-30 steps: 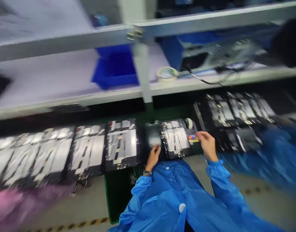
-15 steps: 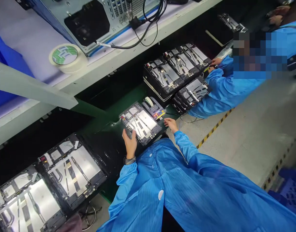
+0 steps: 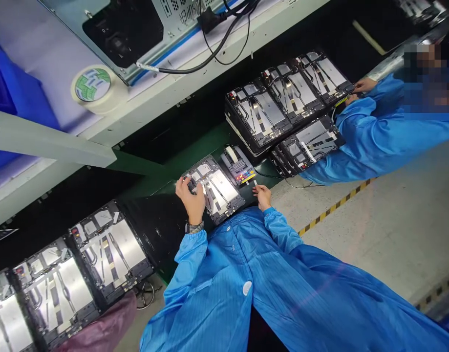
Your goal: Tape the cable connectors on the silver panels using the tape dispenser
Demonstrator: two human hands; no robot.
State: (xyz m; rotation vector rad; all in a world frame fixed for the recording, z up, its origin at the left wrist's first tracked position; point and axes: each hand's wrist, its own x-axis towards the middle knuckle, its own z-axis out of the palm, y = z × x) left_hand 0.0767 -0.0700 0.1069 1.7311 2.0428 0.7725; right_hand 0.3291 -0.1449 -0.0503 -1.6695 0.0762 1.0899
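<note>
An opened tablet-like device (image 3: 224,188) with bared inner parts lies on the dark bench before me. My left hand (image 3: 192,199) reaches over its left edge, thumb and fingers apart, and it seems to touch the corner. To the right of the device my right hand (image 3: 263,196) pinches a small white strip of tape (image 3: 255,184). Just beyond that hand stands a grey tape dispenser (image 3: 241,168) with a cream roll on top and coloured buttons at its front. Another small white piece shows at the dispenser's front edge.
Stacked opened devices (image 3: 261,117) stand to the right, beside a co-worker's blue sleeve (image 3: 359,132). More devices (image 3: 109,254) lie in a row at the left. Overhead, a white shelf (image 3: 195,80) carries a tape roll (image 3: 94,88) and a computer case (image 3: 125,34) with cables.
My left hand has moved up along the device's left edge to its corner. My right hand has closed on a strip of tape by the dispenser. The view has shifted slightly.
</note>
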